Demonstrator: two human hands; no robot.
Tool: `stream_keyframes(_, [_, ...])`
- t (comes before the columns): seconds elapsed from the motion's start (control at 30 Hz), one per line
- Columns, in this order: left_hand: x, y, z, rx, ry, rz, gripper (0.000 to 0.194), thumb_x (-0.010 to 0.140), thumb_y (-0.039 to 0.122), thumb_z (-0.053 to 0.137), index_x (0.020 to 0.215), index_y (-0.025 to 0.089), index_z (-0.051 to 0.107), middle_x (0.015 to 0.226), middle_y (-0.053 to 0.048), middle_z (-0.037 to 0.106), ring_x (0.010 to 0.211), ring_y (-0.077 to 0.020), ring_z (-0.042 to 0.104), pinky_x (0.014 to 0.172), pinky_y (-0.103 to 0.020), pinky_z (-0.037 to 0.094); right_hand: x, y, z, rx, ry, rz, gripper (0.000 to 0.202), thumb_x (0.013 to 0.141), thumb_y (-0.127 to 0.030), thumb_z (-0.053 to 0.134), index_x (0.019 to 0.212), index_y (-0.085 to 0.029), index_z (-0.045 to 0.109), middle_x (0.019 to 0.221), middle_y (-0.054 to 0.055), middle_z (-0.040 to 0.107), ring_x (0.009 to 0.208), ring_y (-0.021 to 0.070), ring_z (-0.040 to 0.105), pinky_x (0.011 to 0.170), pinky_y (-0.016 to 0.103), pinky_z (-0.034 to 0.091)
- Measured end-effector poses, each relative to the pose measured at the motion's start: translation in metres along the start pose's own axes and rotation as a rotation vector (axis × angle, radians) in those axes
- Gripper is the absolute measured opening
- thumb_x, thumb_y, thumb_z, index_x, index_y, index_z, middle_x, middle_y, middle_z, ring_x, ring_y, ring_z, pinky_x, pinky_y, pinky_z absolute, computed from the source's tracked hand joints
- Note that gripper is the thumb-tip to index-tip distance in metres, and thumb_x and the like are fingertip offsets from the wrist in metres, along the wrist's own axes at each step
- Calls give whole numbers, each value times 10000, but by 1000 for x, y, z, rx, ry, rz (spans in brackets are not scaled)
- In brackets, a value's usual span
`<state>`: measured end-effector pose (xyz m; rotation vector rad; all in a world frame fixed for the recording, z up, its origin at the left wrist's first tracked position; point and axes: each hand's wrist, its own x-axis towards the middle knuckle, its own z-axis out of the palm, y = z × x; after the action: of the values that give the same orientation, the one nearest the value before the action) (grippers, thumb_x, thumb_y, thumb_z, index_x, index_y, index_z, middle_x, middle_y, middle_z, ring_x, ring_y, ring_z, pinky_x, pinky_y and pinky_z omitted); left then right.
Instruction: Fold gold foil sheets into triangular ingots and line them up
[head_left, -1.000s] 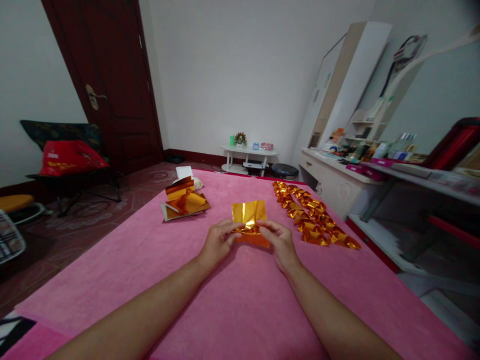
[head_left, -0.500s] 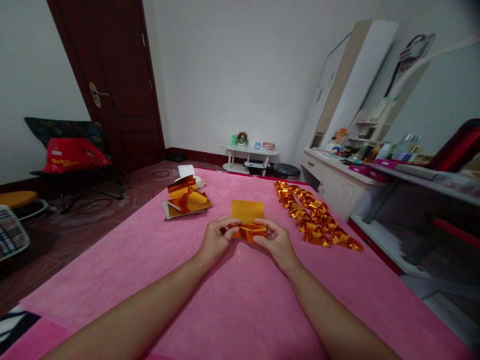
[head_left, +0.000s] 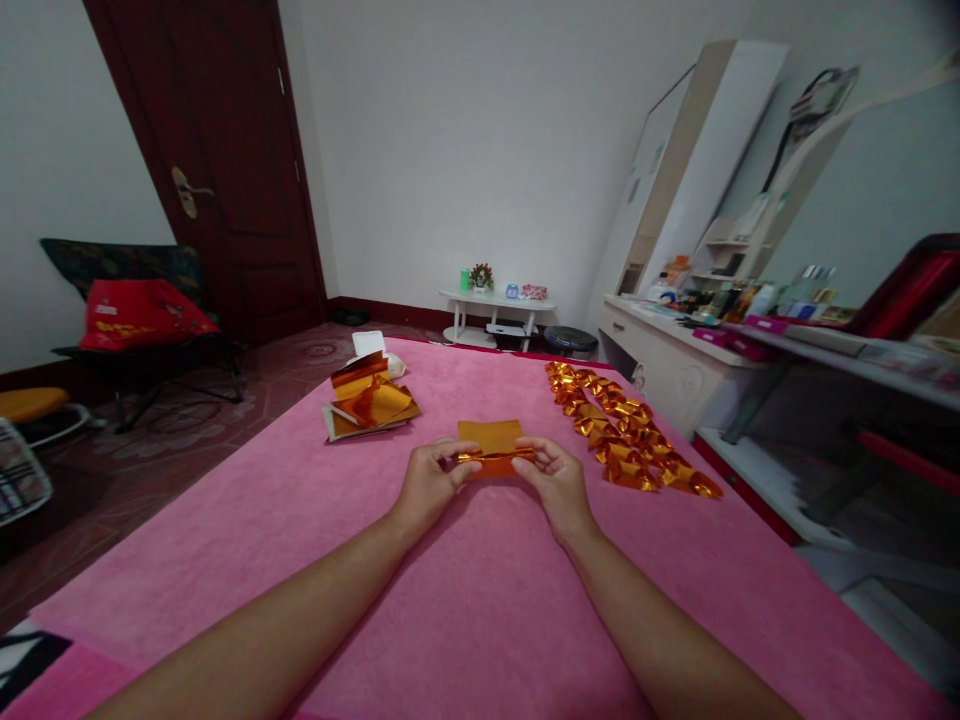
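Observation:
A gold foil sheet (head_left: 489, 437) is held over the pink cloth (head_left: 480, 570), its near part folded into a narrow band. My left hand (head_left: 435, 478) pinches the left end of the fold between thumb and fingers. At the right end, my right hand (head_left: 553, 482) grips the same fold in a pinch. Several shiny gold folded foil pieces (head_left: 630, 430) lie in rows to the right. To the left rests a loose stack of gold foil sheets (head_left: 375, 405).
Behind the foil stack is a white object (head_left: 368, 343). A white dresser (head_left: 671, 350) with bottles stands right of the cloth. Farther back are a low white table (head_left: 495, 300) and a black round stool (head_left: 571, 340). A red bag (head_left: 142, 315) sits on a chair at left.
The foil's near part has been folded into a flatter, narrower band, and its upright far part shows less height. Both hands still pinch its ends. The view has shifted slightly.

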<state>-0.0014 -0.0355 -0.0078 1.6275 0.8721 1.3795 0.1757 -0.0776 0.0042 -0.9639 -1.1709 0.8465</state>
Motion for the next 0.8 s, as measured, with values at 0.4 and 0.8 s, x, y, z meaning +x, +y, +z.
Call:
stream_keyframes(0.4, [-2,11,0,72,-65,4,171,691,258,676,830,182,741,783,-52,711,621,-141,572,563,-220,409,3,6,-4,12,97,14,345,623,-283,736,934,-180,628,819,34,692,746,184,645,706,312,510])
stream_keyframes(0.8, [-1,7,-2,137,3,81,89,674,267,702,682,181,725,710,-26,596,707,-147,539,647,-236,419,3,3,-2,61,130,48,308,599,-233,748,880,-181,636,785,13,686,725,162,633,695,281,491])
